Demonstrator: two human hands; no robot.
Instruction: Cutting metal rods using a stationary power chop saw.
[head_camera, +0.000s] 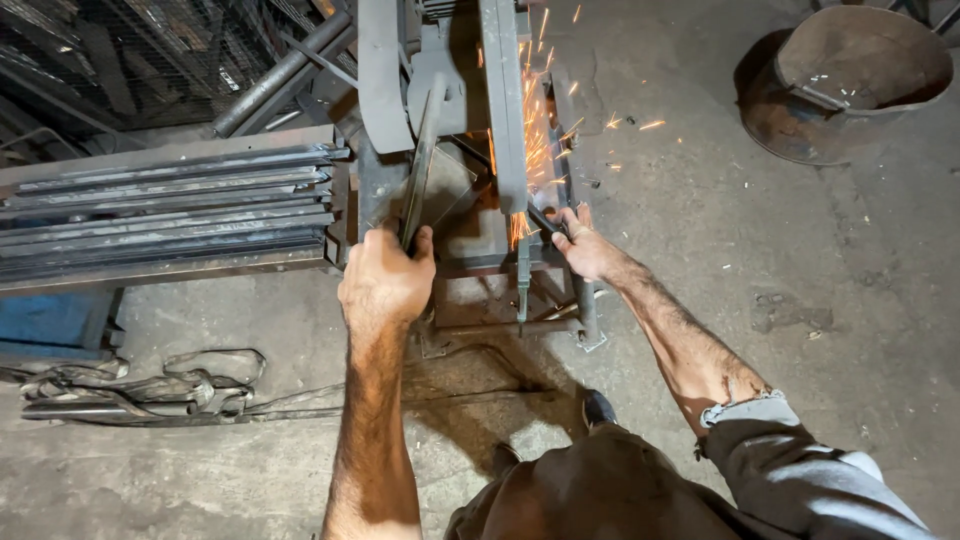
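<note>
A grey metal cut-off saw (440, 70) stands on a low steel frame (520, 325) in front of me. My left hand (385, 275) is closed around the saw's long dark handle lever (420, 160). My right hand (585, 245) grips a thin dark metal piece (545, 220) right beside the blade guard (505, 100). Orange sparks (535, 130) fly up and to the right from the cut. The blade itself is hidden behind the guard.
A stack of long flat steel bars (165, 215) lies on a support at the left, above a blue box (45, 320). Bent metal strips (140, 390) lie on the concrete floor. A rusty round pan (845, 80) sits at the top right. My shoe (598, 408) is below the frame.
</note>
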